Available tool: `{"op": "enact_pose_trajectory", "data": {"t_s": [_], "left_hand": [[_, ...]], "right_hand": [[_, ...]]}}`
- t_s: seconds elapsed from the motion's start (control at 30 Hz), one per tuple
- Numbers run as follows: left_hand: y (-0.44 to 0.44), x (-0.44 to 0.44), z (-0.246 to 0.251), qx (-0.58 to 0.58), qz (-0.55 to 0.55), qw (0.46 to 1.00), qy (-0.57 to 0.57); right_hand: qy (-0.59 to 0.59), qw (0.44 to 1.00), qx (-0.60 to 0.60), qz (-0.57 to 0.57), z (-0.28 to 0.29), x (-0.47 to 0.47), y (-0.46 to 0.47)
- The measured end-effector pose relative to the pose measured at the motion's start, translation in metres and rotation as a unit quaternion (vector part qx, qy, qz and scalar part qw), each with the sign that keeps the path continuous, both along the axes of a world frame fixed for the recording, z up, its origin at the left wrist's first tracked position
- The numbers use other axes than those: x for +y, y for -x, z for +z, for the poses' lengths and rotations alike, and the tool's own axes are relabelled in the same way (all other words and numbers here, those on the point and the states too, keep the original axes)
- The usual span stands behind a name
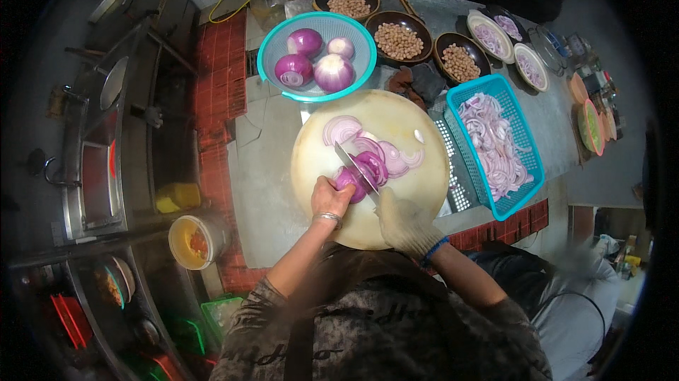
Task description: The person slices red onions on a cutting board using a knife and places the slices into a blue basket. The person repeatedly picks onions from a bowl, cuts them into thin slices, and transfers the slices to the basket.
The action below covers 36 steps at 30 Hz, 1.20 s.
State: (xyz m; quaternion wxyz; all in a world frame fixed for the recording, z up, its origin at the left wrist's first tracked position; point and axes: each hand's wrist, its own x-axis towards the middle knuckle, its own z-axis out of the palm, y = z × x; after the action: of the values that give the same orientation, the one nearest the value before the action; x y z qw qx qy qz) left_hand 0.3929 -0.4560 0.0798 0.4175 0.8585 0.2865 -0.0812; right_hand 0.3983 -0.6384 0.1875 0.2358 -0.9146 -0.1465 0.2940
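Note:
My left hand (330,196), bare with a bracelet at the wrist, grips a peeled red onion (351,182) on a round cutting board (318,224). In a knit glove, my right hand (406,222) holds a knife, whose blade (356,168) stands in the onion; its handle is hidden by the glove. Cut onion slices (344,131) lie above and right of the blade. Beyond the board, a turquoise round colander (265,71) holds several whole red onions (334,72). To the right, a turquoise rectangular basket (480,169) contains many sliced onions (493,142).
Several brown bowls of beans, one a bowl (399,41), stand behind the board beside dark cloths (424,84). Farther right are oval dishes (530,67) with sliced onion. A white bucket (192,243) with food scraps is at the lower left, near a steel sink (98,185).

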Motion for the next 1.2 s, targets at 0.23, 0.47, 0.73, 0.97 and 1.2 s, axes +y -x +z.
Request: {"op": "enact_pose_trajectory", "data": {"t_s": [0.23, 0.47, 0.73, 0.97, 1.2], "left_hand": [[-0.003, -0.005, 0.005, 0.009, 0.004, 1.0, 0.003], [-0.003, -0.001, 0.007, 0.021, 0.017, 0.999, 0.029], [-0.002, 0.001, 0.002, 0.015, 0.0, 1.0, 0.019], [-0.007, 0.002, 0.002, 0.02, 0.008, 0.999, 0.046], [-0.008, 0.001, 0.003, 0.031, -0.005, 0.998, 0.048]], "right_hand": [[0.055, 0.998, -0.012, -0.03, -0.043, 0.013, 0.011], [-0.02, 1.0, -0.007, -0.017, 0.015, 0.008, 0.005], [0.05, 0.998, -0.022, -0.026, -0.039, 0.017, 0.016], [-0.019, 0.999, -0.047, -0.017, 0.002, 0.007, 0.009], [-0.005, 0.993, -0.113, 0.016, 0.009, 0.001, 0.023]]}}
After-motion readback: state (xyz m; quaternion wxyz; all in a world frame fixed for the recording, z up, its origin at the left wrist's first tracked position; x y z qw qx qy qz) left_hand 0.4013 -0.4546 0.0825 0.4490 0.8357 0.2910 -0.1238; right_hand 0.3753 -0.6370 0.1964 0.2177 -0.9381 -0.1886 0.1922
